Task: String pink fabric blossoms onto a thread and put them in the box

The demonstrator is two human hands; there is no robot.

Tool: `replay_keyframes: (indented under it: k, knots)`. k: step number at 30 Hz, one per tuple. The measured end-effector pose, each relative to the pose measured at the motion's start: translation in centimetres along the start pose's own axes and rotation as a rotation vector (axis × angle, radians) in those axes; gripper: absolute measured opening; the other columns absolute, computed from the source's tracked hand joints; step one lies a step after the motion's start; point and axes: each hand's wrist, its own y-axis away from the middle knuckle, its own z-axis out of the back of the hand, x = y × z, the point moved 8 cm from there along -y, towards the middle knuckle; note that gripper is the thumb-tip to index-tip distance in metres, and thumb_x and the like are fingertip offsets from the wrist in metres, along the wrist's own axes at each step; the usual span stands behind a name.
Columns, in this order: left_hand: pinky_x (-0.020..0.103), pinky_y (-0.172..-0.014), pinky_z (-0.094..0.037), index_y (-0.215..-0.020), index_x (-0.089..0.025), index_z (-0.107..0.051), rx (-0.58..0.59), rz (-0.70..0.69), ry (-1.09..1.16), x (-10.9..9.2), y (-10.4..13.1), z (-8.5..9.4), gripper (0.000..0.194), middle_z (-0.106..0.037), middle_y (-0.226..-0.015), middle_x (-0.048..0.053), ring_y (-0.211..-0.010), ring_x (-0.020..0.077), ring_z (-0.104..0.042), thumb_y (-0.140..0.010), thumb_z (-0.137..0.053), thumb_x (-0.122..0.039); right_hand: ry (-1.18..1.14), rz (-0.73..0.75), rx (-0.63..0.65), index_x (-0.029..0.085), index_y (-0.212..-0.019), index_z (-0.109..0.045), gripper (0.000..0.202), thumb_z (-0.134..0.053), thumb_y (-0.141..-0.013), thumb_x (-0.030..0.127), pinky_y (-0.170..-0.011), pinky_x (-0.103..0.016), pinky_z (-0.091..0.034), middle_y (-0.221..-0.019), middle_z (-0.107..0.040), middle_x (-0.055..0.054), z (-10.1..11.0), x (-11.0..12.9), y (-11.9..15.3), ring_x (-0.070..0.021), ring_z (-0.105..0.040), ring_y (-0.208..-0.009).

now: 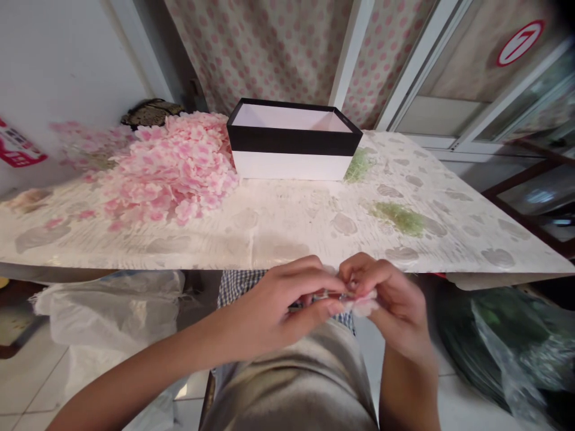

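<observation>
Just in front of the table's near edge, both of my hands meet over my lap. My right hand [399, 302] pinches a pale pink artificial flower [365, 305], whose petals show below the fingertips. My left hand [285, 302] has its thumb and fingers closed beside the flower, around something thin and partly shiny that I cannot make out. The fingers hide most of what lies between the two hands.
A large heap of pink artificial petals [175, 164] lies at the left of the table [287, 224]. Beside it stands an open white box [294, 166] with a black rim. Small green tufts [399, 218] lie to the right. White plastic sacks [112, 317] sit below left.
</observation>
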Motion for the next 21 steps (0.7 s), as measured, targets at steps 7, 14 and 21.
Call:
replay_keyframes:
  k: [7, 14, 21]
  knots:
    - [0.025, -0.067, -0.046, -0.103, -0.015, -0.062, -0.018, -0.177, -0.394, 0.3, 0.4, -0.6, 0.020, -0.063, -0.084, 0.005, -0.073, 0.0136, -0.058, -0.098, -0.043, -0.020, -0.133, -0.192, 0.114, 0.022, -0.090, -0.055, 0.009, -0.058, -0.089, 0.013, -0.066, -0.028, -0.051, -0.084, -0.064, -0.002, 0.6, -1.6, 0.5, -0.0144, -0.064, -0.074]
    - [0.021, -0.059, -0.039, -0.081, -0.018, -0.062, 0.109, 0.022, -0.390, 1.0, 0.3, 1.9, 0.022, -0.061, -0.065, -0.003, -0.056, 0.0089, -0.052, -0.096, -0.047, -0.025, 0.128, -0.296, 0.017, 0.021, -0.093, -0.059, 0.006, -0.058, -0.089, 0.025, -0.058, -0.024, -0.048, -0.076, -0.063, 0.000, 1.3, -4.0, -2.1, -0.0118, -0.059, -0.065]
    - [0.019, -0.050, -0.038, -0.071, -0.017, -0.059, -0.167, 0.312, -0.273, 4.1, 1.4, 9.7, 0.027, -0.057, -0.058, -0.003, -0.052, 0.0090, -0.052, -0.092, -0.049, -0.030, 0.931, -0.254, -0.089, 0.015, -0.089, -0.066, 0.014, -0.054, -0.082, 0.011, -0.069, -0.031, -0.045, -0.090, -0.065, -0.008, 3.1, -7.9, -9.2, -0.0178, -0.060, -0.071]
